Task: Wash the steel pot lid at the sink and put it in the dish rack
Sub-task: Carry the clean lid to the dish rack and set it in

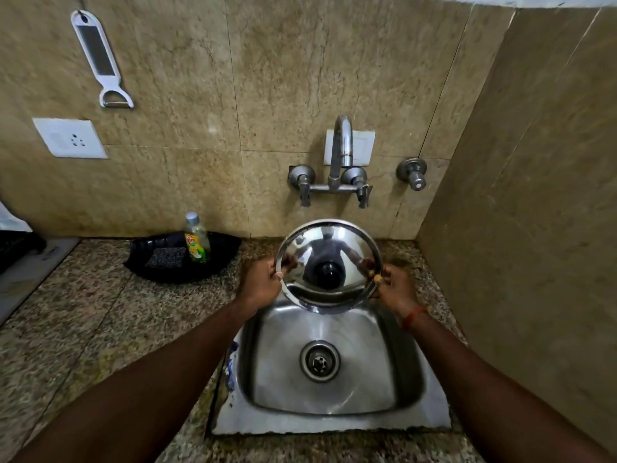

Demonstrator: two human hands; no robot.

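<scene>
1. One lid (329, 248), held by its rim between the two grips.
2. Two hands: the left grip (263, 282) and the right grip (395, 287), one on each side of the lid.
3. One sink (334, 426), below both grips, with one drain (320, 361).
4. One tap (341, 152) beyond the grips, with two lever handles; one separate valve (413, 173) to its right.
5. One black tray (187, 272) left of the left grip, on the desk (83, 312), holding one bottle (197, 238) and one scrubber (166, 257).
6. One peeler (100, 58) and one socket (70, 138) on the wall, far left of the left grip.
7. One red thread (412, 317) on the right wrist.
</scene>
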